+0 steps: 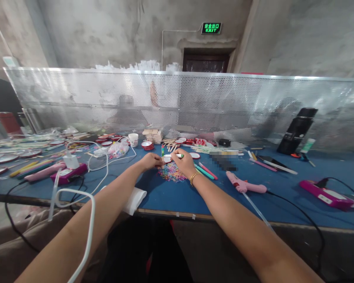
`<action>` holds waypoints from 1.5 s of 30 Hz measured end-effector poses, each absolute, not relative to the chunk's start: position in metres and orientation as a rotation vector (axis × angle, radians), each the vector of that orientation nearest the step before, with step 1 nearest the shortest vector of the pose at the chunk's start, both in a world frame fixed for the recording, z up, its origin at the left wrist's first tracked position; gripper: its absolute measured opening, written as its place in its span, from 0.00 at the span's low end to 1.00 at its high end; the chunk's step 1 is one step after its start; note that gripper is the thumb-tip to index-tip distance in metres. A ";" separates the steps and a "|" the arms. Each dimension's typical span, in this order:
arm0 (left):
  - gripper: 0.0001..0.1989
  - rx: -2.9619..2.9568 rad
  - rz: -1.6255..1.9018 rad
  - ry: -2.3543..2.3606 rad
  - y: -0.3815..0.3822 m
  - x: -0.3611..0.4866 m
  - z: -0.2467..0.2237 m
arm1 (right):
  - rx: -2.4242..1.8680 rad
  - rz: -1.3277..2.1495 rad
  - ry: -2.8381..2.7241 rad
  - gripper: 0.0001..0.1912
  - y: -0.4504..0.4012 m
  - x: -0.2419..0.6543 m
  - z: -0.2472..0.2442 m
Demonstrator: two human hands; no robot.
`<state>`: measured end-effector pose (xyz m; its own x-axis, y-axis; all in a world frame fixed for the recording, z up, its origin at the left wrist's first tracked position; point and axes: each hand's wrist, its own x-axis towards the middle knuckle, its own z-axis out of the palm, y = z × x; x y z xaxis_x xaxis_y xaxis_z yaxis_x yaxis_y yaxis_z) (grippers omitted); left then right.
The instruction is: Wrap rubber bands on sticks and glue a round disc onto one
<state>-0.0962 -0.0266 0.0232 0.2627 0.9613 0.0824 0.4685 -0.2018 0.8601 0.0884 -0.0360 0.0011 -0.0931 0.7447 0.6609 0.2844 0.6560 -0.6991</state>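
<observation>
White marker pen (168, 156), slim barrel, green at the right-hand end; lies roughly level in the right hand's (186, 162) fingers, its left end near the stick (contact too small to tell; cap state unclear too); thin flat-looking stick (162, 149), banded green and red, standing near upright from the left hand's (151, 161) fingertips, lower part hidden; both sit just above the heap of coloured bands (172, 173).

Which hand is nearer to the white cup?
The left hand. It is on the near side of the white cup, a little to its right; the right hand is also on the near side, but farther to the right.
</observation>
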 end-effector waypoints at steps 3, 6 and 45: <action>0.13 1.803 0.855 1.296 -0.027 -0.096 0.024 | -0.849 0.462 -1.676 0.11 -0.036 0.088 0.001; 0.13 1.818 0.855 1.295 -0.027 -0.096 0.024 | -0.847 0.467 -1.683 0.11 -0.035 0.088 0.001; 0.16 1.823 0.826 1.260 -0.016 -0.102 0.014 | -0.832 0.457 -1.686 0.11 -0.032 0.088 0.000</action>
